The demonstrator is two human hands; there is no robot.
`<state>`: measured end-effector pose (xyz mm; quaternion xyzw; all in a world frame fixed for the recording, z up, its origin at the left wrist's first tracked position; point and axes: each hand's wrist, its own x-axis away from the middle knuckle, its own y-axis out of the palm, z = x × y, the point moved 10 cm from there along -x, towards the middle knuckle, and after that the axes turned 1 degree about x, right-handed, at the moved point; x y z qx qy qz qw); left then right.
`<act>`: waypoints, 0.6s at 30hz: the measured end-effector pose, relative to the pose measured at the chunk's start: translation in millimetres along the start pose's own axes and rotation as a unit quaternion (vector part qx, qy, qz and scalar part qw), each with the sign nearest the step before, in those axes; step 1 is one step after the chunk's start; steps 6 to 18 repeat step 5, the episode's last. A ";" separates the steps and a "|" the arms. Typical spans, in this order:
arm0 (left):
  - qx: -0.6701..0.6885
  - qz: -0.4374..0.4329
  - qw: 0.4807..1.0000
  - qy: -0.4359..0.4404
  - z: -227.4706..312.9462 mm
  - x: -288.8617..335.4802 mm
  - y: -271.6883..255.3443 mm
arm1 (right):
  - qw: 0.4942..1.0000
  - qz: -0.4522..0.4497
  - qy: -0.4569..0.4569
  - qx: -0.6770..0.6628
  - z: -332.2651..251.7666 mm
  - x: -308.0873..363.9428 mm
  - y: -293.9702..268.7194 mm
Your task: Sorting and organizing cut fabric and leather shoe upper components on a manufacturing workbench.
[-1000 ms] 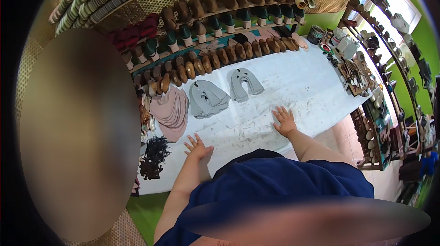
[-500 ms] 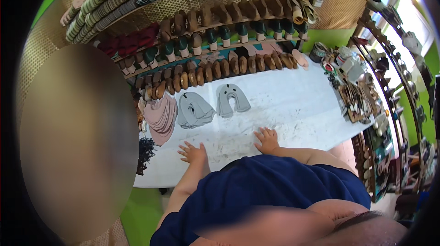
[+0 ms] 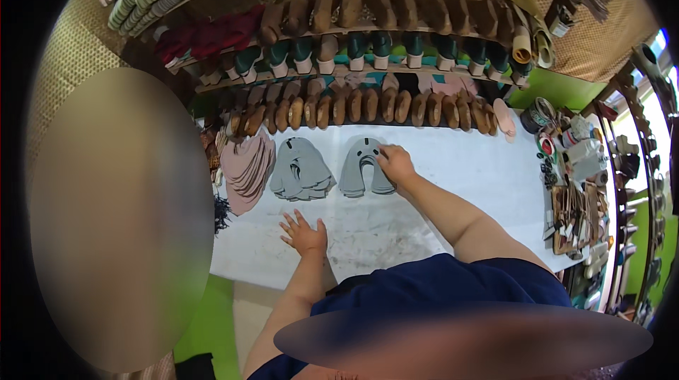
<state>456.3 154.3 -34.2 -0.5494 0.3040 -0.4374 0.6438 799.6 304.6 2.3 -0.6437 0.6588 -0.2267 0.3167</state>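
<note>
My left hand (image 3: 305,235) rests on the white tabletop with its fingers spread, holding nothing. My right hand (image 3: 397,165) reaches over the upper right side of a stack of grey U-shaped shoe-upper pieces (image 3: 349,176). Its fingers are bent and drawn together there; a small dark bit shows at their tips, too small to name. Small black marks or bits show on that stack's top piece. Left of it lies a second stack of grey upper pieces (image 3: 304,180), fanned at its lower edge. Beside that is a fanned pile of pink pieces (image 3: 244,178).
The white table (image 3: 474,189) bears a row of brown wooden shoe lasts (image 3: 371,105) along its back. Shelves above hold more lasts and green-and-white forms (image 3: 382,51). Cans (image 3: 539,114), bottles and a rack of tools (image 3: 574,217) stand at the right end. A blurred patch covers the left.
My right hand has moved forward from the table's near part to the right-hand grey stack, and its fingers have closed. My left hand stays spread on the table. The view has shifted.
</note>
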 end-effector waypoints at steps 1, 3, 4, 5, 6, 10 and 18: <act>-0.001 -0.003 1.000 0.000 0.5 -1.1 0.9 | 1.000 -0.004 -0.001 -0.002 -3.9 -13.6 10.9; -0.003 -0.005 1.000 -0.004 0.7 -2.1 1.9 | 0.995 0.083 0.021 0.055 0.0 -35.5 16.1; -0.011 -0.013 1.000 -0.009 -0.3 -3.0 3.3 | 0.996 0.045 0.060 0.050 10.3 -45.8 29.8; -0.019 -0.021 0.999 -0.017 -4.8 -4.0 4.4 | 0.994 0.005 0.098 0.045 17.5 -53.4 43.2; -0.019 -0.021 0.999 -0.017 -4.8 -4.0 4.4 | 0.994 0.005 0.098 0.045 17.5 -53.4 43.2; -0.019 -0.021 0.999 -0.017 -4.8 -4.0 4.4 | 0.994 0.005 0.098 0.045 17.5 -53.4 43.2; -0.019 -0.021 0.999 -0.017 -4.8 -4.0 4.4 | 0.994 0.005 0.098 0.045 17.5 -53.4 43.2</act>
